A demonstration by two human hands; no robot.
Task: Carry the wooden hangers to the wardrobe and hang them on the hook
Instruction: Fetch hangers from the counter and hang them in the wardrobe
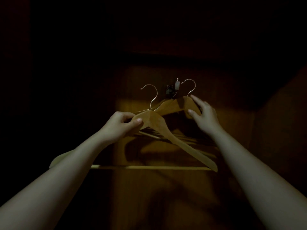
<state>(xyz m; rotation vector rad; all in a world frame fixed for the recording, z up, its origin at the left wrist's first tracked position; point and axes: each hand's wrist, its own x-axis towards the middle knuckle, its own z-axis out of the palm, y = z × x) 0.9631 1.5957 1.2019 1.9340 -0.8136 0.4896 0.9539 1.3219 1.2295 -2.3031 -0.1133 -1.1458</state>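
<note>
Wardrobe interior (224, 90) of brown, smooth-grained wood fills the view, dimly lit at the centre and falling to black at the left and top. A side wall (282, 105) closes the space on the right. On the far back panel sits the wardrobe hook (177, 85), a small pale piece with a metal tip, beside a dark fitting (169, 91).

Both bare forearms reach in from the near edge, the 2 hands well apart. The left hand (122, 123) is curled round the neck of the near hanger (174, 140), thumb on the front face, fingers wrapped behind. The right hand (206, 113) is more open: its index finger lies along the top edge of the far hanger (178, 103) and its thumb presses the lower edge, pinching the right shoulder between them.

Both hangers are pale, flat, curved wood with a thin bent wire hook on top. The near hanger carries a straight crossbar (149, 167); its left end passes behind the left forearm. The far hanger overlaps it from behind, just below and right of the wardrobe hook, with its wire not on the hook. A 3rd hanger (164, 102) shows partly between them, its wire rising toward the wardrobe hook; whether it hangs there cannot be told.
</note>
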